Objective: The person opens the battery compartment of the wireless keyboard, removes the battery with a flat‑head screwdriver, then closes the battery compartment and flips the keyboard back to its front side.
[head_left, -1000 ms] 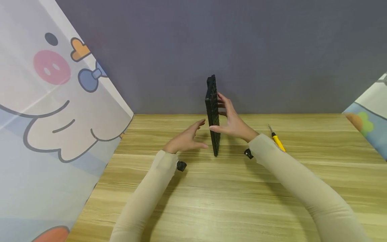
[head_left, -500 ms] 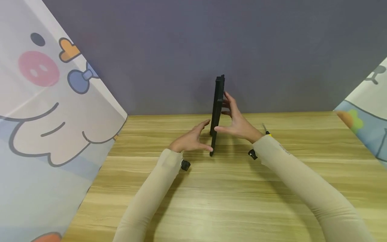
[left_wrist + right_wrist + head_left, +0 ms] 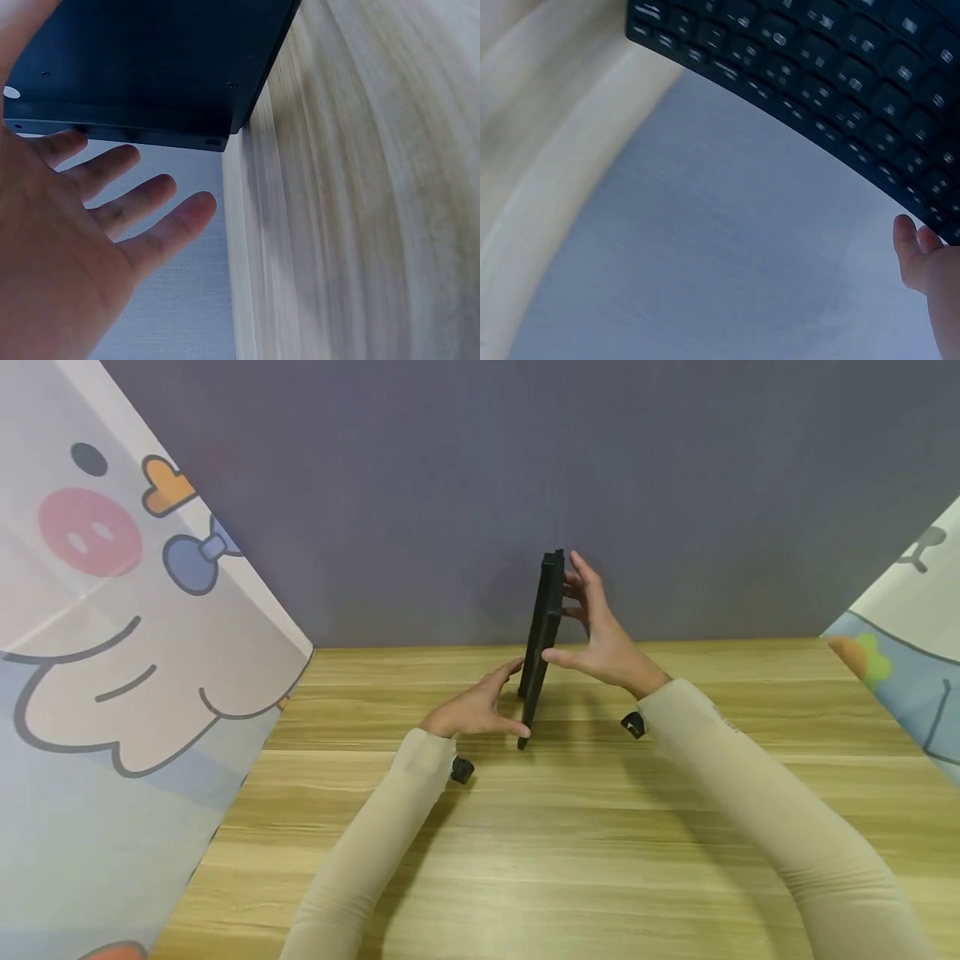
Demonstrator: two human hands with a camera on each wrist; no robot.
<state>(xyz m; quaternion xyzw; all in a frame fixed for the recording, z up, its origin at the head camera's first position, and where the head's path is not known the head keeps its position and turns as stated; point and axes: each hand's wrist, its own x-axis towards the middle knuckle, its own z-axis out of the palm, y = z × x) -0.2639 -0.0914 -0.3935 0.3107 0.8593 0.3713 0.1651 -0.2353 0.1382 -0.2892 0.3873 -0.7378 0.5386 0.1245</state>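
A black keyboard (image 3: 542, 639) stands on its short end on the wooden table, its upper end leaning slightly right. Its flat underside with small screws (image 3: 231, 85) fills the top of the left wrist view. Rows of keys (image 3: 817, 75) show in the right wrist view. My left hand (image 3: 476, 708) is at the lower part, fingers spread and fairly straight, thumb tip by the near edge. Higher up, my right hand (image 3: 603, 639) holds the keyboard across its width, thumb on the near edge and fingers at the far side.
The wooden table (image 3: 480, 852) runs back to a grey wall panel (image 3: 420, 510). Cartoon-printed panels flank it at left (image 3: 112, 652) and right (image 3: 922, 635). Small black devices show under the left wrist (image 3: 462, 769) and the right wrist (image 3: 633, 724).
The keyboard has turned so its underside faces more toward the left hand and its top leans right. The right hand has shifted up and right; the left fingers have come closer. The sleeve now hides the screwdriver.
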